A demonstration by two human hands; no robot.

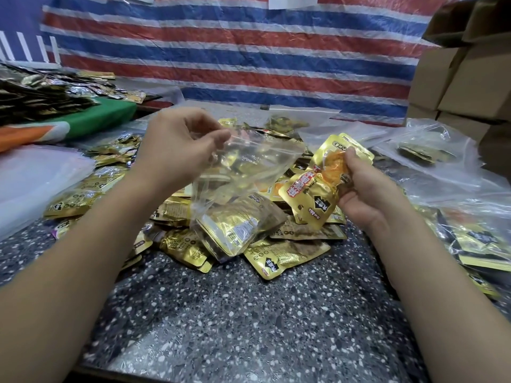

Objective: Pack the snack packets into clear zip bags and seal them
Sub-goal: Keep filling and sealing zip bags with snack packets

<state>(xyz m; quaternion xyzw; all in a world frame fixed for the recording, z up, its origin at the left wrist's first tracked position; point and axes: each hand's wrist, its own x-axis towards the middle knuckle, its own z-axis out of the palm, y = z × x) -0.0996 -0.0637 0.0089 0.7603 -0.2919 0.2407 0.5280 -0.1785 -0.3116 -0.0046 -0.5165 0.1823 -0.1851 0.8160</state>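
The left hand pinches the top edge of a clear zip bag between thumb and curled fingers, holding it above the pile. The bag hangs down and to the right from that grip, its mouth open towards the right. Gold packets already sit in its lower end, which rests on the heap.

The right hand grips a bunch of gold snack packets, fingers curled round their right side and thumb pressed on the front. The bunch is held just right of the bag's mouth, apart from the bag, tilted with its top edge up and to the right.

A heap of loose gold packets lies on the speckled grey table, between and beyond the two hands, spreading to the far left. At the right edge, filled clear bags lie stacked, with loose plastic sheeting behind them. At the left lies a stack of flat white plastic; beyond it a green cloth carries dark packets. Cardboard boxes stand at the far right. A red, white and blue striped tarpaulin covers the far wall.
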